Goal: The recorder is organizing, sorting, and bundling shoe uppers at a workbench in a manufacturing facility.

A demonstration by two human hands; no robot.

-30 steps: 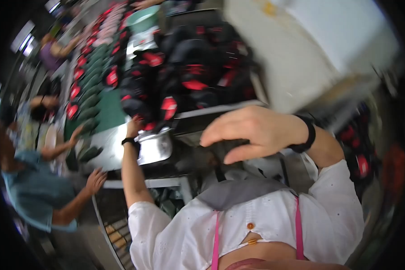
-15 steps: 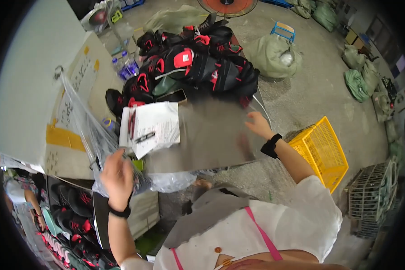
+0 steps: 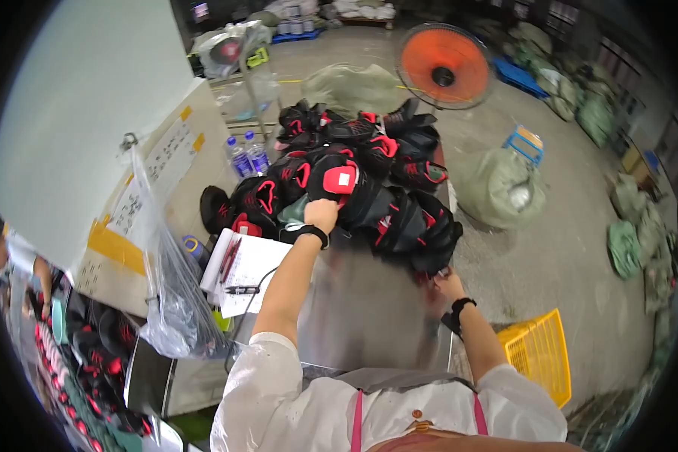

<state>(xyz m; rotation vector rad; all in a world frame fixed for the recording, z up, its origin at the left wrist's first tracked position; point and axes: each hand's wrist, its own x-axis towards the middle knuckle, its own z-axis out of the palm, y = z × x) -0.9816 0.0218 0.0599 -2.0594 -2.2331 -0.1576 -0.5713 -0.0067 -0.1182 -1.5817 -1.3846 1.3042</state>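
While left hand (image 3: 322,215) fingers grip black-red shoe pile (image 3: 354,181), right hand (image 3: 446,282) touches pile edge, fingers' state unclear.

Yellow-taped paper notices (image 3: 154,169) on, seemingly, cardboard.

Both hands reach forward — left hand (image 3: 322,215) farther, right hand (image 3: 448,283) nearer.

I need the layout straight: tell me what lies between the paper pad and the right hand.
Head view: bare grey tabletop, crossed only by the left forearm, separates the pad from the right hand.
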